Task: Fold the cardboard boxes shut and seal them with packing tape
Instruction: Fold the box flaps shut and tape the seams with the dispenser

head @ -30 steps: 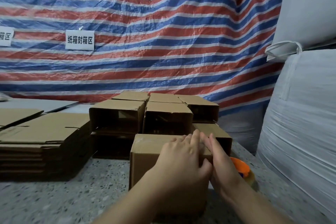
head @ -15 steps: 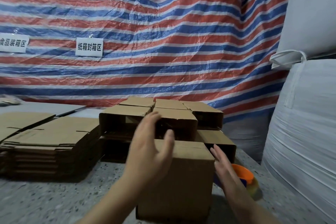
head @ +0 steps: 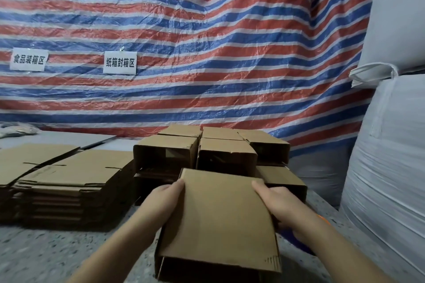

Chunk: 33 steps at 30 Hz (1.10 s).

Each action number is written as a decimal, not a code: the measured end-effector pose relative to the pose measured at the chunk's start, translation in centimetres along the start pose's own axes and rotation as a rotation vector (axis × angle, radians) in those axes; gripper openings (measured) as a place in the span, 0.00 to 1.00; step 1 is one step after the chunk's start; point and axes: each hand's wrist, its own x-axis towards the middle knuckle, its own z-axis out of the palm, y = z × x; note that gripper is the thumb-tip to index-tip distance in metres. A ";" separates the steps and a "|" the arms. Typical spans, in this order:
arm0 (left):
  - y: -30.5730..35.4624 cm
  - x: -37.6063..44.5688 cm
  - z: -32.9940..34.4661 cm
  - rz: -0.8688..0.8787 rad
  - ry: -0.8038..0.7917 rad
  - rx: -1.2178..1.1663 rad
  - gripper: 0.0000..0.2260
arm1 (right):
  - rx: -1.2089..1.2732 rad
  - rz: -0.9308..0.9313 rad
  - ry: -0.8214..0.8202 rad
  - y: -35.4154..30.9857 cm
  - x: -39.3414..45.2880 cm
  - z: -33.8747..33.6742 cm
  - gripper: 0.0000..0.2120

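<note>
Box tipped in your two hands, near end gaping

You held the cardboard box (head: pixel 220 220) over the worktop (head: pixel 46 257), left hand (head: pixel 164 202) and right hand (head: pixel 279 204) each in a closed grip on a side edge, thumbs on the top panel. Its near end was open, so squeezing harder could have bowed the walls and skewed the flaps. The orange tape roll (head: pixel 323 221) lay just behind your right wrist; a careless swing might have knocked it away

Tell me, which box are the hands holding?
The nearest cardboard box, gripped by the left hand and right hand. The other boxes sit stacked behind, untouched.
</note>
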 end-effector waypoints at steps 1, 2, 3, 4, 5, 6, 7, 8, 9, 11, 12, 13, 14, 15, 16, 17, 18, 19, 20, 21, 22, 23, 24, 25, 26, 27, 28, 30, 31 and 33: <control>-0.3 0.2 0.2 -0.071 -0.022 0.025 0.18 | -0.065 0.051 -0.028 0.2 0.7 0.3 0.25; -0.9 0.2 0.5 -0.141 -0.051 0.049 0.20 | -0.127 0.099 -0.059 0.7 1.4 0.8 0.27; -1.6 0.4 0.7 -0.197 -0.080 0.062 0.21 | -0.166 0.140 -0.092 1.3 1.9 1.4 0.29; -2.3 0.6 0.9 -0.234 -0.106 0.068 0.22 | -0.187 0.170 -0.109 2.1 2.5 2.1 0.31; -2.9 0.6 1.0 -0.252 -0.117 0.066 0.22 | -0.195 0.188 -0.108 2.8 2.9 2.6 0.32; -3.1 0.6 0.9 -0.256 -0.111 0.063 0.22 | -0.191 0.195 -0.097 3.3 3.2 2.9 0.34; -3.3 0.8 0.9 -0.249 -0.095 0.068 0.22 | -0.183 0.198 -0.089 3.5 3.3 3.1 0.36; -3.3 1.0 0.9 -0.240 -0.079 0.077 0.22 | -0.172 0.203 -0.096 3.5 3.4 3.0 0.38; -3.2 1.0 0.9 -0.234 -0.065 0.087 0.22 | -0.162 0.216 -0.115 3.4 3.4 2.8 0.40; -2.9 0.9 0.7 -0.228 -0.050 0.086 0.24 | -0.111 0.272 -0.149 3.3 3.1 2.3 0.42; -2.9 0.8 0.5 -0.231 -0.049 0.068 0.26 | -0.080 0.298 -0.149 3.6 2.9 2.2 0.42; -2.9 0.6 0.1 -0.239 -0.047 0.032 0.28 | -0.057 0.309 -0.131 4.0 2.6 2.1 0.41; -3.0 0.3 -0.3 -0.254 -0.042 -0.011 0.29 | -0.026 0.309 -0.107 4.7 2.1 2.2 0.40; -3.3 -0.1 -0.8 -0.271 -0.035 -0.045 0.30 | 0.032 0.295 -0.078 5.4 1.5 2.4 0.37; -3.8 -0.8 -1.1 -0.279 -0.030 -0.062 0.30 | 0.106 0.269 -0.045 6.3 1.0 2.7 0.34; -4.4 -1.5 -1.4 -0.278 -0.040 -0.066 0.29 | 0.186 0.251 -0.002 7.0 0.4 3.2 0.30; -4.8 -2.3 -1.3 -0.275 -0.050 -0.074 0.28 | 0.268 0.247 0.031 7.7 -0.3 3.7 0.27; -4.9 -3.2 -0.9 -0.267 -0.065 -0.088 0.25 | 0.323 0.244 0.056 8.1 -0.9 4.2 0.25; -4.7 -4.0 -0.3 -0.232 -0.073 -0.094 0.22 | 0.351 0.235 0.062 8.3 -1.5 4.5 0.23; -4.3 -4.8 0.5 -0.167 -0.069 -0.086 0.20 | 0.364 0.198 0.049 8.3 -2.1 4.7 0.21; -3.7 -5.4 1.2 -0.070 -0.067 -0.069 0.20 | 0.375 0.146 0.037 8.1 -2.5 4.4 0.18; -3.0 -5.8 1.9 0.045 -0.069 -0.060 0.22 | 0.405 0.075 0.053 7.5 -2.8 3.7 0.15; -1.8 -5.8 2.6 0.159 -0.079 -0.066 0.24 | 0.479 -0.008 0.087 6.6 -3.2 2.5 0.13; -0.4 -5.6 3.3 0.266 -0.094 -0.071 0.26 | 0.567 -0.096 0.125 5.4 -3.1 1.0 0.12; 1.2 -5.1 4.1 0.368 -0.107 -0.067 0.28 | 0.619 -0.172 0.169 4.2 -2.7 -0.8 0.11; 2.7 -4.3 5.1 0.468 -0.120 -0.042 0.30 | 0.633 -0.229 0.222 2.8 -2.1 -2.6 0.10; 4.3 -3.3 6.2 0.577 -0.131 0.011 0.31 | 0.620 -0.267 0.274 1.6 -1.3 -4.5 0.10; 7.0 -0.9 8.6 0.768 -0.153 0.166 0.33 | 0.596 -0.294 0.335 -0.5 0.5 -7.8 0.09; 8.3 0.7 10.0 0.819 -0.171 0.246 0.34 | 0.593 -0.291 0.354 -1.2 1.7 -9.4 0.09; 10.1 3.8 12.3 0.827 -0.230 0.360 0.30 | 0.610 -0.271 0.374 -1.8 4.1 -12.1 0.10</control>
